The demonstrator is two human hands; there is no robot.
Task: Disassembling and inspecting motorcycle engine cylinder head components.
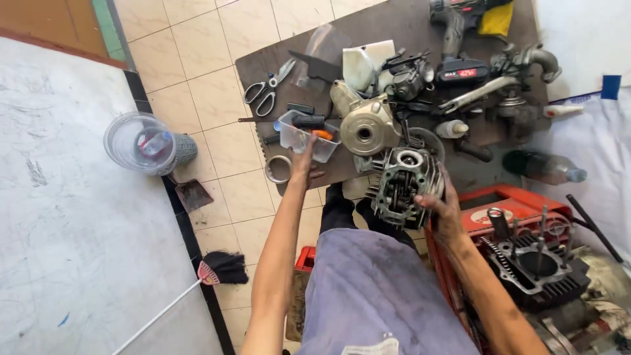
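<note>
Cylinder head held over the lap, other hand at the parts tub.

The finned cylinder head (pixel 406 186) sits at the board's (pixel 263 62) near edge, gripped one-sided by the right hand (pixel 442 205); it could tip and drop. The left hand (pixel 306 161), arm outstretched, fingers loosely spread, reaches into the clear plastic tub (pixel 307 137) beside an orange-tipped tool (pixel 314 123).

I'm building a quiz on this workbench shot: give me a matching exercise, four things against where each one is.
Things:
1. cylinder head
2. scissors
3. clear tub
4. brush

Places:
A. on the tiled floor, lower left
B. at the left hand's fingertips
C. held by the right hand
D. on the board's left end

Pairs: 1-C, 2-D, 3-B, 4-A
</note>
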